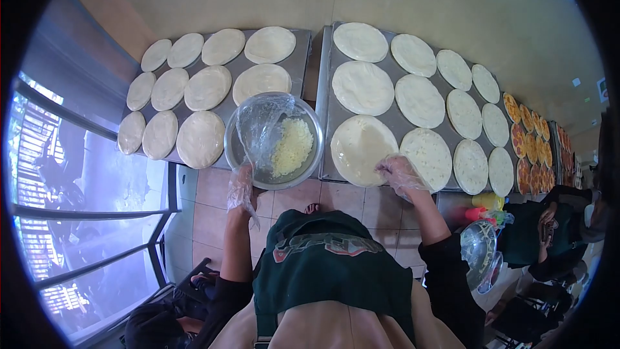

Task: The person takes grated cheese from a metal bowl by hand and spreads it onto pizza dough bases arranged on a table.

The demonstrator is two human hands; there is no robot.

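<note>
My left hand [241,187], in a clear plastic glove, grips the near rim of a metal bowl [318,155]. Inside the bowl lie shredded cheese [292,148] and a crumpled clear plastic bag [258,126]. My right hand [399,173], also gloved, is over the near edge of a round dough base [361,145]. Its fingers are curled together, and what they hold, if anything, is hidden. Just right of it, another dough base [426,155] has pale bits scattered on it.
Several plain dough bases [206,87] cover the left metal table [298,52]; more cover the right table [327,106]. Topped pizzas [526,145] stand farther right. A co-worker [539,232] is at the right, near a large clear bowl [478,249]. Another person [168,323] sits lower left.
</note>
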